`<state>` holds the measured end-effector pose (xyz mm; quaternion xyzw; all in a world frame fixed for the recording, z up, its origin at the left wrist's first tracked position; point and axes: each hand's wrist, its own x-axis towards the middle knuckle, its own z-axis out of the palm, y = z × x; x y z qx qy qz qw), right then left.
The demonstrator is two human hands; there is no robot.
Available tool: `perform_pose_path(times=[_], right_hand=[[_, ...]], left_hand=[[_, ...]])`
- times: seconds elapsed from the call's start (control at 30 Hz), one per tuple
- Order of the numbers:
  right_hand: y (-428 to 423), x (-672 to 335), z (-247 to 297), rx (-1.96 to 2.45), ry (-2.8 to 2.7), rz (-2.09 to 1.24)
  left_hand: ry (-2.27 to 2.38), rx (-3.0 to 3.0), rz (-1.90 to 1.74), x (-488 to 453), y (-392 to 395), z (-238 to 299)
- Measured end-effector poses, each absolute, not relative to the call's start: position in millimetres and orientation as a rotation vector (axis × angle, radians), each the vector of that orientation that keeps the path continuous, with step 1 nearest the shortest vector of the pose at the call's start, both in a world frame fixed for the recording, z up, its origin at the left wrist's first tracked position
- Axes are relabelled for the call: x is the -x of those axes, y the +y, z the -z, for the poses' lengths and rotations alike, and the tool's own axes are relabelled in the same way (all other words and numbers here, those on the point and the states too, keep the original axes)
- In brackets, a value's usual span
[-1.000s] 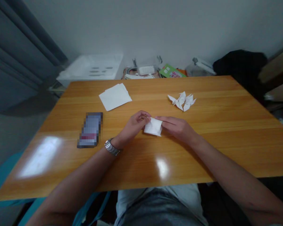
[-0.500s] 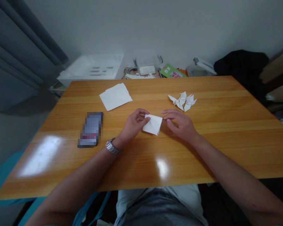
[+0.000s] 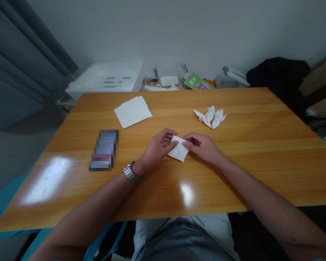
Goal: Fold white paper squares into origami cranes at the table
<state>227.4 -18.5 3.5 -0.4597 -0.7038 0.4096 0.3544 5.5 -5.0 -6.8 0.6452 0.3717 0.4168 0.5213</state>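
Observation:
A small folded white paper (image 3: 178, 152) lies at the middle of the wooden table (image 3: 250, 159). My left hand (image 3: 157, 146), with a metal watch (image 3: 130, 172) on its wrist, pinches the paper's left edge. From the right, my right hand (image 3: 202, 146) grips the paper's upper right corner with closed fingers. Both hands rest low on the tabletop.
A stack of white paper sheets (image 3: 132, 111) lies at the back left. A phone (image 3: 104, 149) sits left of my hands. Several finished folded paper figures (image 3: 212, 116) lie at the back right. Behind the table are a white box (image 3: 105, 78), clutter and a black bag (image 3: 277, 74).
My right hand moved back in onto the paper's right corner after lifting off it. The paper turned slightly and now sits more like a diamond between both hands.

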Motion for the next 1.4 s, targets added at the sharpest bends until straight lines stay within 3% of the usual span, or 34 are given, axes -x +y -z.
perform_pose_path(times=[0.4,1.4], right_hand=[[-17.1,-231.6,-8.3,1.117,-1.996,-0.712],[-21.3,-224.3,-9.0,1.106,-1.994,-0.802]], left_hand=[[0.943,-1.577,-1.005,-3.5,-4.6,0.1],[0.979,-1.697,-0.922,-7.2,-14.6,-2.8]])
